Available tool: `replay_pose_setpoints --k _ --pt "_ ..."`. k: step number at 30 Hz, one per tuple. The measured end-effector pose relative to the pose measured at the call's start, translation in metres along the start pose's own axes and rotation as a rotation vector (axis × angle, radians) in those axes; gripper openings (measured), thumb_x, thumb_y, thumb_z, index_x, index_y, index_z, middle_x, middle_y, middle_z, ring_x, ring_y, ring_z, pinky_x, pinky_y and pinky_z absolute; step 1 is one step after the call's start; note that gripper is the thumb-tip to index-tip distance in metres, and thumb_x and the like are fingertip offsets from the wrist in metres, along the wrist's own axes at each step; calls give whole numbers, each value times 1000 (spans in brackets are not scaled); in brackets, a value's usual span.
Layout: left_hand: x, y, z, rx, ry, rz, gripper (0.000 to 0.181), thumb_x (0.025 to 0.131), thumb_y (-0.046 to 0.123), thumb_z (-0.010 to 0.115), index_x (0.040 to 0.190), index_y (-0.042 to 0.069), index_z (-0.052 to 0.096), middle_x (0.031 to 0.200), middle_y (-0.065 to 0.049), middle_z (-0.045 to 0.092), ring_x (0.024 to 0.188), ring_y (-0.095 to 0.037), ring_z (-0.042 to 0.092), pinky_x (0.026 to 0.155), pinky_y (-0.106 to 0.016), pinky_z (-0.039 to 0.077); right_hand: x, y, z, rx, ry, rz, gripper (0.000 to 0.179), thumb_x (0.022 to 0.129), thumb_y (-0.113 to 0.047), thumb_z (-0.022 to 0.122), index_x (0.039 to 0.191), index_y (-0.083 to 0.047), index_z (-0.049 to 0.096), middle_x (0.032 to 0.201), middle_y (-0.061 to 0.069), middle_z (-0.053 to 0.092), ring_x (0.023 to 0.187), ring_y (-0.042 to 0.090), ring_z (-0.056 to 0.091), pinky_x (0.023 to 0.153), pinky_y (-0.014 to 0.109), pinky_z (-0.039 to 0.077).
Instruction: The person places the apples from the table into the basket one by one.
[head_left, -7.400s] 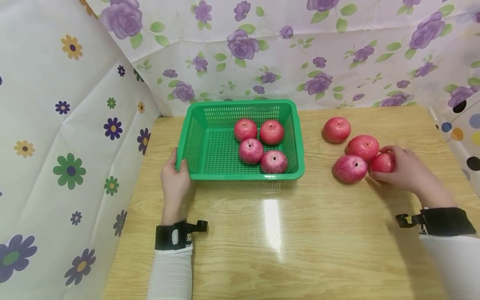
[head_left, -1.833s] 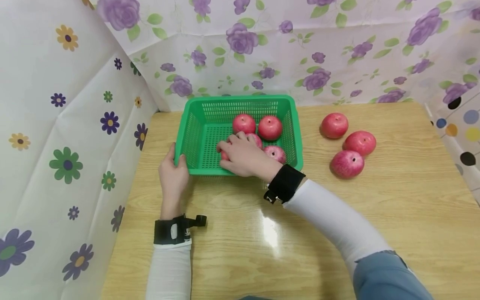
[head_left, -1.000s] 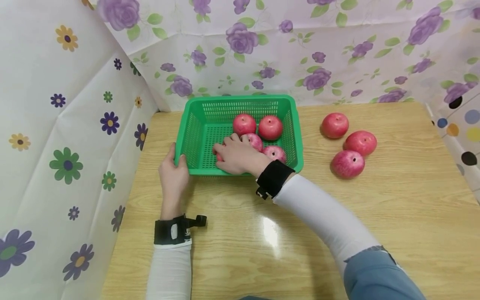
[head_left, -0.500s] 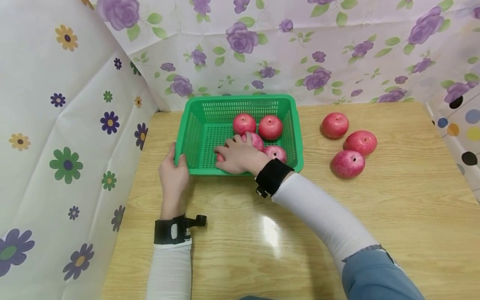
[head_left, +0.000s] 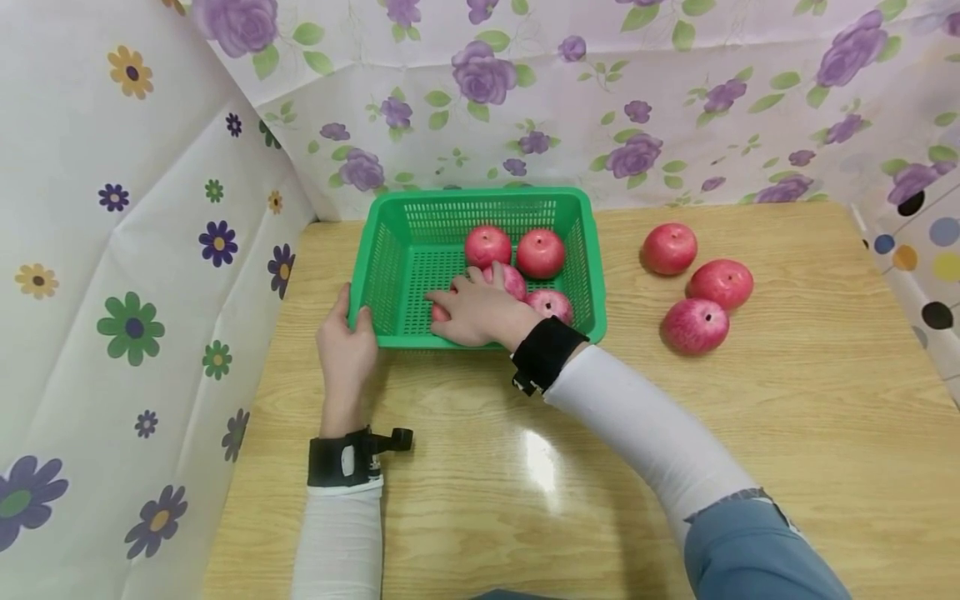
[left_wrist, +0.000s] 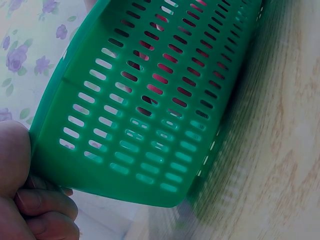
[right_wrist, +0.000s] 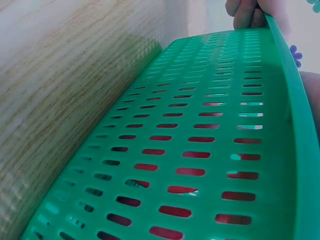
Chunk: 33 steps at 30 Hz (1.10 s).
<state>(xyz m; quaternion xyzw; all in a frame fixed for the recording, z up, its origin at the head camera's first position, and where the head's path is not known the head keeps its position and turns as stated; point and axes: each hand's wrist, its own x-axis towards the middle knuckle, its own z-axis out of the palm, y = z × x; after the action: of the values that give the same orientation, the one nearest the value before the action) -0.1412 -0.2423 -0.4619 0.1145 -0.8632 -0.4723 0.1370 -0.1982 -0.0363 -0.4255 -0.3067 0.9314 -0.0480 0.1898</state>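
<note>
My left hand (head_left: 347,354) grips the left rim of a green plastic basket (head_left: 401,342), thumb above and fingers below in the left wrist view. Inside the basket, my right hand (head_left: 483,312) curls over a red apple (head_left: 439,313) near the front wall, hiding most of it. One of its fingertips lies against a striped apple (head_left: 513,283). Two red apples, a left one (head_left: 487,247) and a right one (head_left: 541,253), sit behind it. Another striped apple (head_left: 550,305) lies beside the right wrist. The right wrist view shows the slotted basket wall (right_wrist: 200,120), with red behind it.
Three more apples lie on the wooden table (head_left: 465,500) right of the basket: a back red one (head_left: 671,248), a middle red one (head_left: 722,284) and a striped one (head_left: 696,326). A flowered sheet (head_left: 420,83) hangs behind, another (head_left: 67,250) at the left.
My right hand has carried a red apple from the table's right side into the basket. Lately it has barely moved; one finger looks slightly straighter. My left hand keeps its grip on the rim.
</note>
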Motion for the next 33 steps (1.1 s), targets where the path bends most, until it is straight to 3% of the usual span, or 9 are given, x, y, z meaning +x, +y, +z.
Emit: replay_pose_setpoints --k 18,33 --pt "2 -3 0 -5 -10 -22 52 102 12 48 151 4 35 150 -15 41 131 -20 43 108 -39 43 -13 0 -12 9 107 -47 60 101 -62 34 155 -37 30 155 6 34 144 38 8 112 71 9" --pt "1 -2 0 -3 -22 -34 53 102 13 48 152 5 34 151 -14 40 131 -19 42 108 -37 43 -73 22 -6 228 259 -181 55 99 -47 54 150 -31 43 146 -2 45 146 31 6 115 67 15"
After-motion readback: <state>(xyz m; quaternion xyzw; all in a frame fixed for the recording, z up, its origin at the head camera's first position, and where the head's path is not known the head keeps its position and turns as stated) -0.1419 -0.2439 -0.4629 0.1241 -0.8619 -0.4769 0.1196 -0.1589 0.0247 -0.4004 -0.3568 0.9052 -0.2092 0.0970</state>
